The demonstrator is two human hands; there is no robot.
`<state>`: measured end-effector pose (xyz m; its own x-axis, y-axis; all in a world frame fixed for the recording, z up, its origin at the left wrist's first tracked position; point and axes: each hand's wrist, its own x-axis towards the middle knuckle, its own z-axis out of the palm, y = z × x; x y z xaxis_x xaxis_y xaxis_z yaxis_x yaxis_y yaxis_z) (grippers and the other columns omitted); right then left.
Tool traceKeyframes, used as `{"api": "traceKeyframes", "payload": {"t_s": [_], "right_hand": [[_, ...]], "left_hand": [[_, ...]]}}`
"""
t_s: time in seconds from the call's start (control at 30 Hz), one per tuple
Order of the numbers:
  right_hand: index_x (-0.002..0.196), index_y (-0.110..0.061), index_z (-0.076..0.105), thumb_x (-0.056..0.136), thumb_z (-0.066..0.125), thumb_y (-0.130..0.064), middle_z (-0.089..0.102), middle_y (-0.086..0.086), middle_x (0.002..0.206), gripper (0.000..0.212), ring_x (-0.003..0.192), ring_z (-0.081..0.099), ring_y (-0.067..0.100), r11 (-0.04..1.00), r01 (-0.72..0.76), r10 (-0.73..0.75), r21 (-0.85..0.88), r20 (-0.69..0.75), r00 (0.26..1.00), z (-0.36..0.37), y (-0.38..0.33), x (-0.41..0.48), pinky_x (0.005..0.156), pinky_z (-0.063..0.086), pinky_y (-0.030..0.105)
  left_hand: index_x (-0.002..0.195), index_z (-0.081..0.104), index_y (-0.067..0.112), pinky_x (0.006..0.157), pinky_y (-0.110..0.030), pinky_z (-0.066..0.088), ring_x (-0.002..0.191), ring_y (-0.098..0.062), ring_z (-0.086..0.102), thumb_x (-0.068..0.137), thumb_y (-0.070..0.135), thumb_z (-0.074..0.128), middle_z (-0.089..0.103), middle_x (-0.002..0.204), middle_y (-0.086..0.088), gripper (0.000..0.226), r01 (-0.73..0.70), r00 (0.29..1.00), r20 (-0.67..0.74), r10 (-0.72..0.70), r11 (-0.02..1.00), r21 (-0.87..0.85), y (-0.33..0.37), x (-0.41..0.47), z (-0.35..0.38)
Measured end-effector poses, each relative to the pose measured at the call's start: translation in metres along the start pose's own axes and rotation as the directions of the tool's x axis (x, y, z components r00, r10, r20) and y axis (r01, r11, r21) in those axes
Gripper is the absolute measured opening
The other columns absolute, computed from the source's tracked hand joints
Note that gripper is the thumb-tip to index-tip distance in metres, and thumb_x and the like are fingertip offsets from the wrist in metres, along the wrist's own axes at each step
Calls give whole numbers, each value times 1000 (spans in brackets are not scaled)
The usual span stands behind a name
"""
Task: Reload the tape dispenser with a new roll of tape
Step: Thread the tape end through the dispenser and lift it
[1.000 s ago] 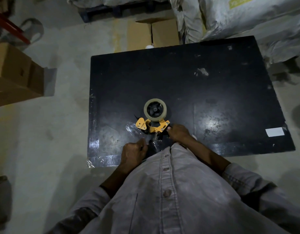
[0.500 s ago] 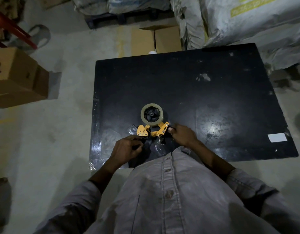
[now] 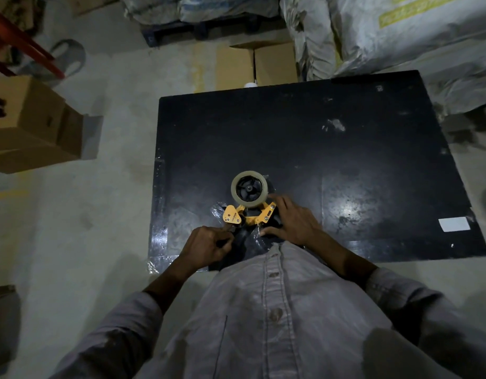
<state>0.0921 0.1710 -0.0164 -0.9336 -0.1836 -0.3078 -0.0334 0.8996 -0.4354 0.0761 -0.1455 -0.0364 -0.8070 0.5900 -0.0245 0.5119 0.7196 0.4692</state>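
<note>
A yellow tape dispenser (image 3: pixel 248 216) lies flat near the front edge of a black table (image 3: pixel 345 149). A roll of clear tape (image 3: pixel 249 189) sits on its black hub. My left hand (image 3: pixel 206 245) is curled at the dispenser's near left end and grips its dark handle. What its fingertips pinch is hidden. My right hand (image 3: pixel 294 220) lies against the dispenser's right side. Its fingers are stretched toward the roll and its thumb points at the handle. Crumpled clear tape film (image 3: pixel 218 208) lies on the table beside the dispenser.
A white label (image 3: pixel 454 224) sticks to the table's right front corner. Cardboard boxes (image 3: pixel 31 127) stand on the floor at the left, and another box (image 3: pixel 256 64) stands behind the table. Large sacks (image 3: pixel 386 31) are piled at the back right.
My right hand has spread out and moved forward along the dispenser's right side toward the roll. My left hand stays curled at the handle. The camera has shifted a little.
</note>
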Motion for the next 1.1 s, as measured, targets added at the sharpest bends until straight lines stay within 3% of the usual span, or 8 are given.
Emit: {"api": "traceKeyframes", "payload": {"t_s": [0.23,0.37,0.43,0.57,0.67,0.77,0.93,1.1], "right_hand": [[159,-26,30,85,47,-100,46,6,148,105,112,71,35,999,-27,27,-19,-20,999,20,1,-3,87,62,57],[153,-20,37,85,42,-102,47,7,136,107,108,69,33,998,-39,34,-57,-95,995,27,-4,8,78,64,52],[152,-20,32,88,41,-95,47,8,137,99,105,71,36,998,-49,45,-43,-98,994,26,-8,14,76,63,52],[152,-25,26,84,33,-103,48,8,148,103,109,73,36,998,-53,52,-17,-68,996,23,-5,17,81,64,53],[156,-27,26,87,48,-97,48,7,153,101,115,73,35,999,-39,39,1,-65,997,26,2,18,84,64,55],[160,-27,23,88,50,-95,47,7,155,102,114,73,37,1000,-22,21,-13,-56,998,27,4,19,85,64,55],[163,-27,20,90,50,-94,45,8,159,103,116,73,35,1000,-22,21,-18,-50,999,28,5,19,86,63,53],[164,-27,20,89,47,-96,44,7,160,106,117,73,35,999,-35,34,-25,-54,998,29,6,18,88,63,54]], "left_hand": [[91,82,24,55,-36,57,58,-14,67,91,22,76,82,86,2,7,-66,998,16,67,996,-58,5,3,1],[97,82,27,64,-17,48,78,-7,70,88,19,76,74,144,18,14,-185,977,97,188,982,-43,21,11,-1],[97,84,28,67,-21,55,86,-8,76,89,21,77,67,154,18,13,-192,975,99,199,978,-79,37,18,5],[108,85,31,66,-30,61,69,-11,74,90,24,73,83,127,9,22,-54,996,61,62,991,-120,45,18,12],[112,85,29,67,-33,62,72,-10,74,90,20,73,85,99,6,27,38,992,-113,-61,980,-195,48,11,6],[102,87,21,66,-35,64,72,-11,75,90,16,78,85,96,5,16,106,942,-281,-182,958,-265,51,8,2],[112,81,19,82,-44,62,103,-21,69,91,25,84,70,116,-2,22,260,866,-392,-311,949,-179,45,33,-3],[148,58,26,119,-59,38,151,-42,35,76,64,78,39,164,-17,84,488,862,-212,-461,868,94,42,80,-12]]}}
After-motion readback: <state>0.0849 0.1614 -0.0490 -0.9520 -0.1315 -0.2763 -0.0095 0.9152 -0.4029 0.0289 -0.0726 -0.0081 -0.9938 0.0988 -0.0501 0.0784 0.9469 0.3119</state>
